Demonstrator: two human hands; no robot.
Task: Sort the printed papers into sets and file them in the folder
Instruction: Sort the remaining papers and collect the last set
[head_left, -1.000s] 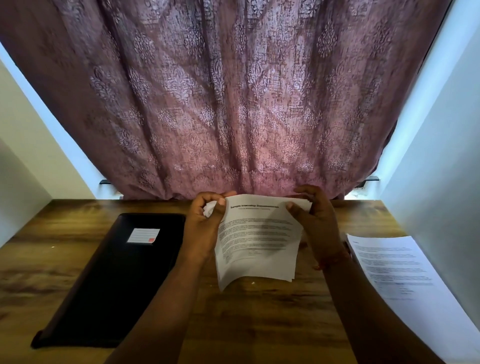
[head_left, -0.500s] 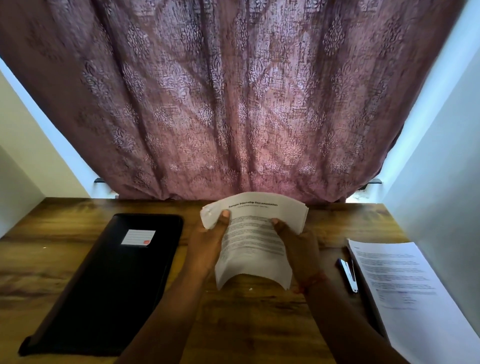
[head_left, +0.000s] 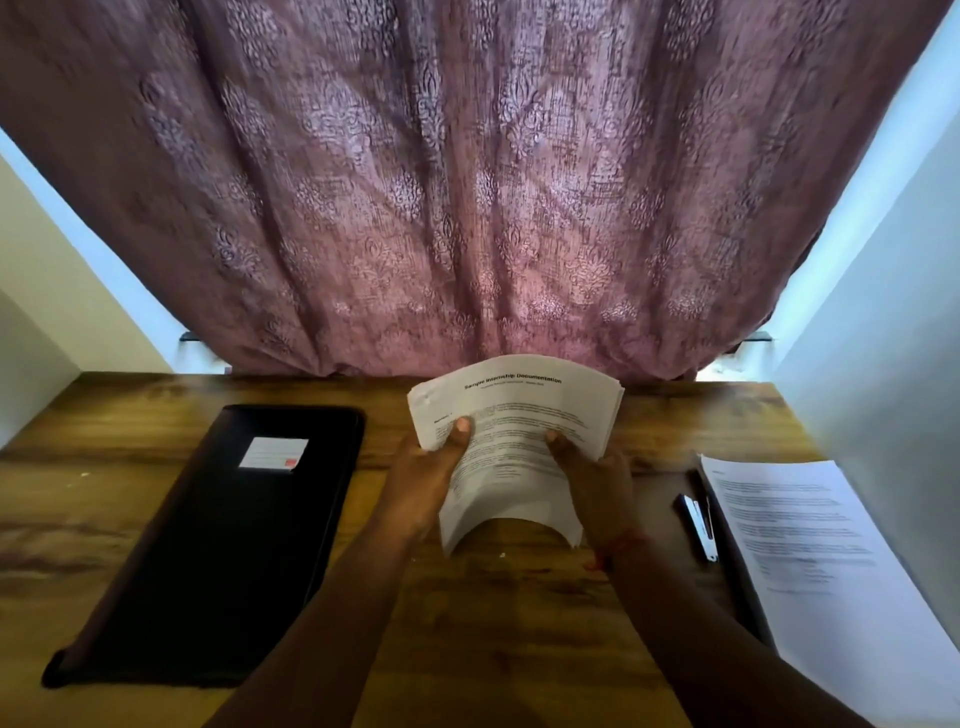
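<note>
While both hands hold it above the middle of the wooden desk (head_left: 519, 613), the bundle of printed papers (head_left: 519, 431) bows upward into an arch, its top edge fanned near the curtain and its lower edge lifted clear of the wood. The top sheet carries a bold heading that reads "Sample Internship Documentation" above blocks of small text. The left hand (head_left: 423, 483) grips the bundle's left edge, thumb pressed flat on the front of the top page and the remaining fingers hidden behind the sheets. The right hand (head_left: 592, 480) grips the right edge in the same manner, thumb on the printed face, other fingers out of sight behind the paper. A thin red thread circles the right wrist.

To the left of the hands, a black folder (head_left: 218, 540) lies closed and flat on the desk, angled slightly, with a small white label (head_left: 274, 454) bearing a red mark stuck near its upper end. To the right, a second stack of printed sheets (head_left: 821, 566) lies flat by the white wall, running off the lower right corner. Between that stack and the right forearm lies a small black and white stapler (head_left: 698, 527), apart from the held bundle. A mauve patterned curtain (head_left: 467, 182) hangs behind the desk, its hem reaching the back edge.
</note>
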